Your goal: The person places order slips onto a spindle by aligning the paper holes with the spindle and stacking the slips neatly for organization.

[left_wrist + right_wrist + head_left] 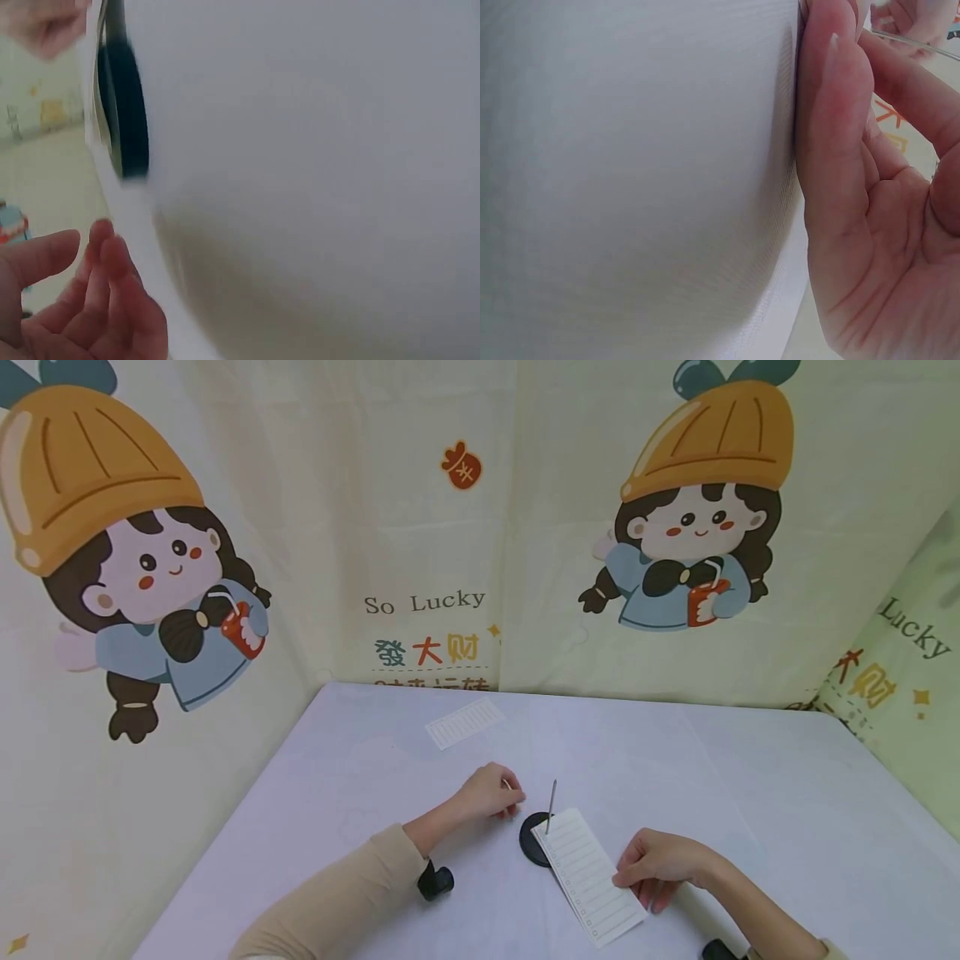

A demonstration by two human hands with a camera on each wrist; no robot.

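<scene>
A bill spike (553,797) rises from a round black base (534,852), also in the left wrist view as a blurred dark disc (131,120). Printed paper slips (588,881) lie stacked over the base with the spike through their upper end; the exact number is unclear. My left hand (491,791) hovers left of the spike, its fingers loosely bent and thumb apart, holding nothing. At the slips' right edge my right hand (663,864) pinches the paper between thumb and fingers. The right wrist view shows its fingers (832,112) low against the tabletop, the paper hidden there.
Another printed slip (465,723) lies flat near the back of the white table (360,760). A cartoon-printed curtain (420,527) hangs behind and beside the table. Black wrist cameras (436,881) sit below both hands.
</scene>
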